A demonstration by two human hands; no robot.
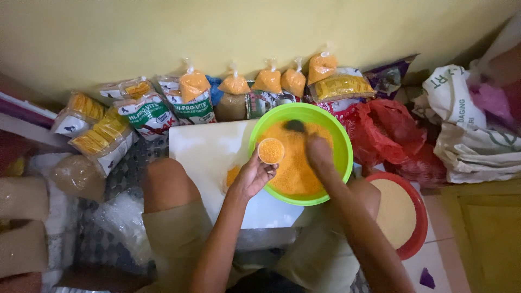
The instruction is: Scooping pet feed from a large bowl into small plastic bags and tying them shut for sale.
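A bright green bowl (339, 138) full of orange granules rests on a white board (209, 149) in front of my knees. My left hand (251, 174) holds a small clear bag (271, 150) of the same orange granules over the bowl's left rim. My right hand (320, 153) is over the granules, gripping a dark scoop (294, 126) whose head lies in the bowl near the far side.
Several tied bags of orange granules (268, 81) and printed feed packets (149, 112) line the yellow wall. A red bowl (419, 228) of pale grain sits at right, beside a red plastic bag (388, 130) and white sacks (469, 135). Brown bags (78, 176) lie at left.
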